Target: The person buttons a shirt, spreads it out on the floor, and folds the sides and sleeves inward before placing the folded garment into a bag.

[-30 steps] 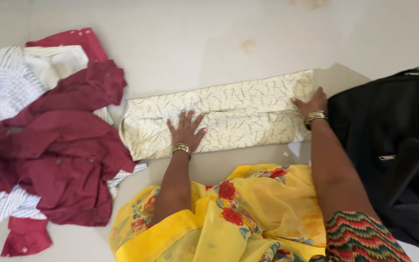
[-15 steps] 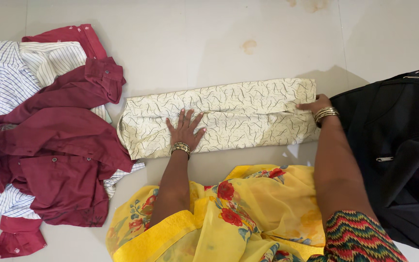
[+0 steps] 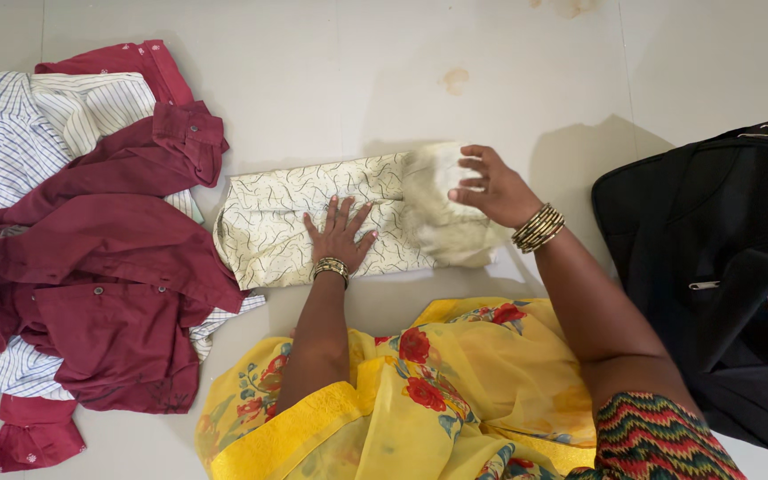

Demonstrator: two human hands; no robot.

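A cream cloth with thin dark squiggles (image 3: 277, 218) lies as a long folded strip on the pale tiled floor. My left hand (image 3: 341, 233) presses flat on its middle, fingers spread. My right hand (image 3: 491, 185) grips the strip's right end and holds it lifted and turned over toward the left, so the plain underside (image 3: 442, 222) shows. Gold bangles sit on both wrists.
A heap of maroon shirts (image 3: 108, 258) and striped white shirts (image 3: 11, 142) lies at the left. A black bag (image 3: 722, 258) stands at the right. My yellow flowered garment (image 3: 437, 391) covers the near floor. Stains mark the floor (image 3: 455, 82) beyond the cloth.
My right hand took hold of the cloth's right end and carried it leftward, folding it over. The left hand stayed pressed in place.
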